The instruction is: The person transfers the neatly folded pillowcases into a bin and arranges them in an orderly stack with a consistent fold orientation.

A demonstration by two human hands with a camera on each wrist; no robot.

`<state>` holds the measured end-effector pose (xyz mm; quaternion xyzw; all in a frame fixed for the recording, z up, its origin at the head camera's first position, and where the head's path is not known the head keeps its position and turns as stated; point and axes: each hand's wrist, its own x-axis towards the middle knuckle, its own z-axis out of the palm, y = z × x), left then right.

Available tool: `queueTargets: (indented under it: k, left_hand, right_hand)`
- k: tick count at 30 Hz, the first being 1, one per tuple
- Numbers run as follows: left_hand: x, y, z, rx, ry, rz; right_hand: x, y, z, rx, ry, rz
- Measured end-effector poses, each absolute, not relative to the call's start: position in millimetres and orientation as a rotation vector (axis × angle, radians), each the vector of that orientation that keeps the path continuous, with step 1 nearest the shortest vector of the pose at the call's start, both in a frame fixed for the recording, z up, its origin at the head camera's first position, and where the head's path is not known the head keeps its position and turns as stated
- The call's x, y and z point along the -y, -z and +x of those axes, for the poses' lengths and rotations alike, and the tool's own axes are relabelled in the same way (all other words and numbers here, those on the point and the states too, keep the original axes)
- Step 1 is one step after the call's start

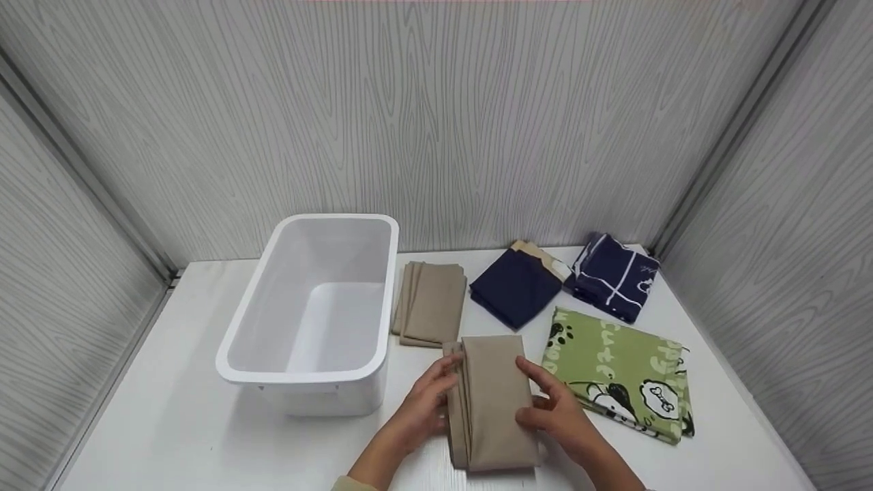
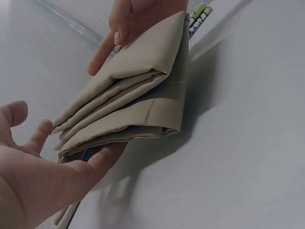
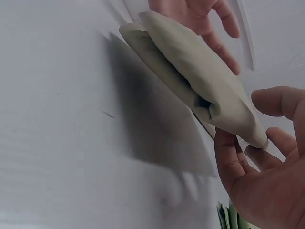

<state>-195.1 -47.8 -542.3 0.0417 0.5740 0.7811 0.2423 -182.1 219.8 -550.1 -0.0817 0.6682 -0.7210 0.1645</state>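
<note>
A folded beige cloth, with several layers showing at its left side, is held between my two hands just above the white table. My left hand grips its left side; in the left wrist view some fingers reach beneath the layers and the thumb stands apart from them. On the opposite side my right hand holds the edge. Its fingers curl underneath in the right wrist view, with the thumb near the upper face. The cloth hides parts of the fingers of both hands.
Left of the hands stands a white plastic bin with nothing in it. Behind the held cloth lies another folded beige stack. Further right are a folded navy cloth, a navy white-lined cloth and a green printed cloth.
</note>
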Motion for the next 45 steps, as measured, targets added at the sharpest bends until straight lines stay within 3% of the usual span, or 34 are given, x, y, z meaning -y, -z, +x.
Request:
queueTargets:
  k: [17,45]
  left_hand:
    - [45.4,553.0,-200.6,-2.444,-1.674,0.585]
    - [46.1,540.4,-203.2,-2.536,-1.586,0.571]
  right_hand:
    - [-220.1,549.2,-182.4,-2.073,1.944,-0.281]
    - [-216.6,541.2,-184.2,-2.072,1.897,-0.218]
